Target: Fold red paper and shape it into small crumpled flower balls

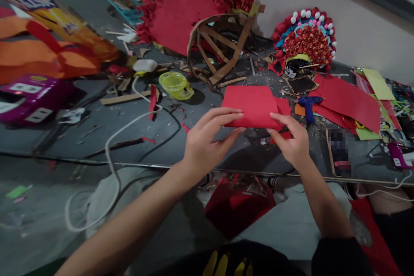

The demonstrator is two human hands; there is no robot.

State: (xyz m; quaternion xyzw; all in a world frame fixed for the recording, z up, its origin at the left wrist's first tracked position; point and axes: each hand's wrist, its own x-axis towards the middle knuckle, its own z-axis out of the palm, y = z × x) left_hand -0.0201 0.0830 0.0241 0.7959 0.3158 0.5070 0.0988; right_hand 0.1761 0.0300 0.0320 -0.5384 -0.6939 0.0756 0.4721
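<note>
A red sheet of craft foam or paper [250,102] is held just above the front part of the table, its near edge curled over. My left hand [210,131] pinches that curled edge at its left end, thumb below and fingers above. At the right end my right hand [293,138] grips the same edge between thumb and fingers. Behind my right hand lies another red piece [283,107], partly hidden by the sheet. A blue glue gun [308,108] rests to the right of that hand.
Cardboard scraps litter the grey table [194,138]. At the back stand a large red headpiece [184,13] with a cardboard frame and a smaller decorated one [307,45]. A phone [339,151], red sheets [349,101], a yellow-green tub [176,85] and a white cable [113,138] lie around.
</note>
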